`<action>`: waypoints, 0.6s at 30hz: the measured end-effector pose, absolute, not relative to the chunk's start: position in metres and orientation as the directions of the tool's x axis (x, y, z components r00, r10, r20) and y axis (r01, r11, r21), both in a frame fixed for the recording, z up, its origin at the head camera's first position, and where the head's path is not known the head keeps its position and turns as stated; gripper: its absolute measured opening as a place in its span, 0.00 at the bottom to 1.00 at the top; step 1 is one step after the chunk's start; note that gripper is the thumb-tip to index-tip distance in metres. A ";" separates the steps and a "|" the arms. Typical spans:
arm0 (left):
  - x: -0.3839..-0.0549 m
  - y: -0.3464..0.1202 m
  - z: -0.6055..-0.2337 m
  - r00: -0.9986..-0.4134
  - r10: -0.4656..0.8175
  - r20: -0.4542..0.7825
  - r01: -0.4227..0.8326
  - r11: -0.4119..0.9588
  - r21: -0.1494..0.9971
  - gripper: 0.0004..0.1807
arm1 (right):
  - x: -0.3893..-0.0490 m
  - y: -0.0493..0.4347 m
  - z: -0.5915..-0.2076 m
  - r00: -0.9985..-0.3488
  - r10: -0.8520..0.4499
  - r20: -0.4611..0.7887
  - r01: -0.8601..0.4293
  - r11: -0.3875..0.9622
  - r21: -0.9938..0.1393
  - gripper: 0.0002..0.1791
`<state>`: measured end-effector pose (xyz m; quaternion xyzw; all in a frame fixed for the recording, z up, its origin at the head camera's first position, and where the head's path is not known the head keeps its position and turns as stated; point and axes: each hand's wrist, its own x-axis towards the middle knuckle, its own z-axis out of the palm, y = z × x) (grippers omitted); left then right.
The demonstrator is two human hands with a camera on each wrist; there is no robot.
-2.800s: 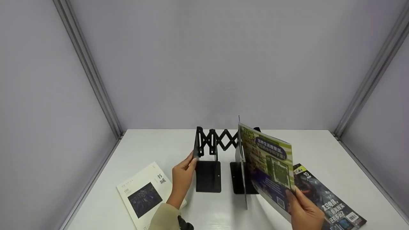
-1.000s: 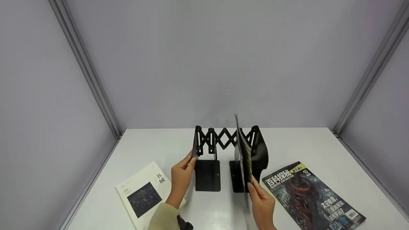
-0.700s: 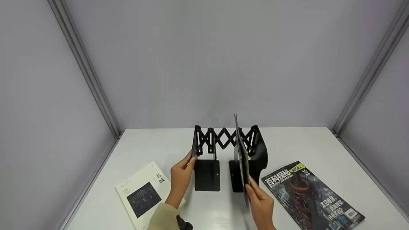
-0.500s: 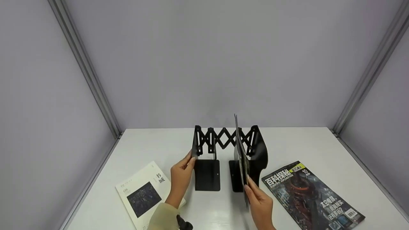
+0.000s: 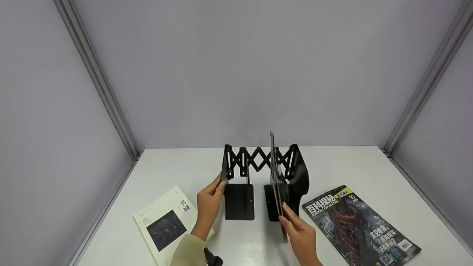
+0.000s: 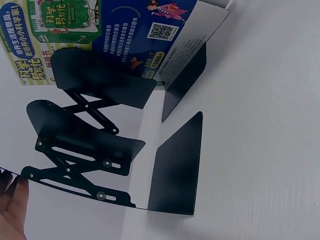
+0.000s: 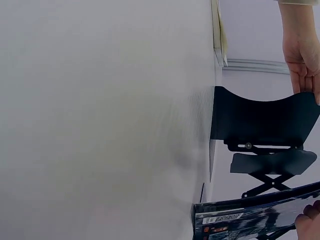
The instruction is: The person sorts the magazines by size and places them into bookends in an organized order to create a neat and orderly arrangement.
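Two narrow pinches; left hand (image 5: 210,203) has fingers (image 5: 220,189) on one side of the black bookend (image 5: 239,202), seemingly steadying it; right hand (image 5: 301,233) grips upright magazines (image 5: 274,177), presumably against toppling.

Pale grey walls (image 5: 236,74) with metal corner strips (image 5: 99,77) border a glossy white tabletop (image 5: 340,164).

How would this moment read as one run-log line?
left grip: holds black bookend at left | right grip: pinches upright magazine | white book: flat, left | dark magazine: flat, right
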<state>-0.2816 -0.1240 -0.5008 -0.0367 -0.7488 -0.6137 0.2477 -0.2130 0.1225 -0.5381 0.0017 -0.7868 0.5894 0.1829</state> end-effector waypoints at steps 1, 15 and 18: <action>-0.281 -0.124 -0.501 -0.875 -0.249 0.415 0.358 0.246 0.901 0.19 | -0.212 0.124 -0.537 -0.941 0.210 0.266 -0.193 0.312 -0.930 0.22; -0.282 -0.124 -0.503 -0.888 -0.246 0.389 0.337 0.230 0.913 0.19 | -0.206 0.170 -0.528 -0.973 0.224 0.063 0.050 0.463 -0.885 0.31; -0.282 -0.124 -0.503 -0.886 -0.244 0.395 0.342 0.231 0.911 0.19 | -0.206 0.184 -0.531 -0.968 0.244 0.054 0.084 0.523 -0.848 0.34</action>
